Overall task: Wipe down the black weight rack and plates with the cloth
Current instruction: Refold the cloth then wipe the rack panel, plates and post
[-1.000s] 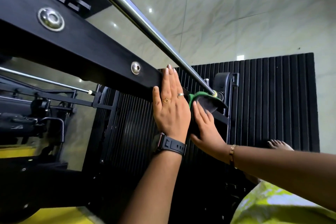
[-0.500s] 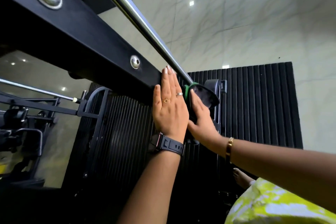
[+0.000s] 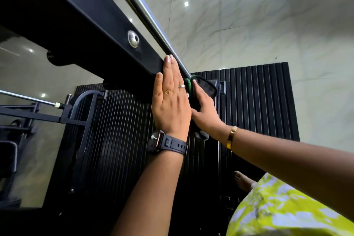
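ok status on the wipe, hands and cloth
Left hand flat on black beam. Right hand presses cloth at chrome rod's lower end. Nothing blocks the cloth.

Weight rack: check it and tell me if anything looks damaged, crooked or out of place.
Nothing stands out. The black beam looks straight, its bolt is in place, and the steel rod runs unbent. The left hand lies flat on the beam; the right hand presses the cloth beside it.
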The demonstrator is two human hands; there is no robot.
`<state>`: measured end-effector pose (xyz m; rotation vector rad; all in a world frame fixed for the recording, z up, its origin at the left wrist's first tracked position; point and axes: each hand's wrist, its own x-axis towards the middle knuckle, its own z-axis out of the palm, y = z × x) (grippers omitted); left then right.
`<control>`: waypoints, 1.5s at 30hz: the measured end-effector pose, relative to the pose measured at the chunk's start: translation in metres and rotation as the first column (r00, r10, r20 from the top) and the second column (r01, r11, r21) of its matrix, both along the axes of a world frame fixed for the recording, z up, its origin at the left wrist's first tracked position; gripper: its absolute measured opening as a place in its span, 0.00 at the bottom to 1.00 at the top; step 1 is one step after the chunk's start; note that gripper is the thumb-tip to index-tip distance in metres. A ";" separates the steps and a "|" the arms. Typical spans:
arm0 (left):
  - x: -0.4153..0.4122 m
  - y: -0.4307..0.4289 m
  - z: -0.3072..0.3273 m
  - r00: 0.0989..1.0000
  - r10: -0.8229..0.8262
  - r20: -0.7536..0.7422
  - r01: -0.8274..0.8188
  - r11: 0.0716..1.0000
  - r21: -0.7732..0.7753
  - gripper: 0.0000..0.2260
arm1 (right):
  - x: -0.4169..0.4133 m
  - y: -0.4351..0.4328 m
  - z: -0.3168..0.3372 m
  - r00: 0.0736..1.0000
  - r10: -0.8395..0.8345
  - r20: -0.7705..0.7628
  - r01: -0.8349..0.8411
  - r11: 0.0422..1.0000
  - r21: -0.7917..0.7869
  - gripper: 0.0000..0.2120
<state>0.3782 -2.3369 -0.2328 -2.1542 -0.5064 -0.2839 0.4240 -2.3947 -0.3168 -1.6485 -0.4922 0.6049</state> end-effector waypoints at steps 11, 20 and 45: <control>0.003 -0.003 0.000 0.998 -0.004 0.060 0.008 0.998 -0.061 0.24 | -0.023 -0.029 -0.012 0.939 0.308 0.151 -0.268 0.934 -0.237 0.48; 0.008 -0.010 -0.002 0.993 0.062 0.096 -0.056 0.996 -0.071 0.24 | 0.010 -0.016 0.029 0.915 0.235 0.329 -0.233 0.971 -0.047 0.42; 0.020 -0.017 -0.020 0.945 0.316 0.090 -0.324 0.942 0.092 0.25 | 0.063 -0.048 -0.025 0.551 0.818 0.165 -0.739 0.571 -0.357 0.46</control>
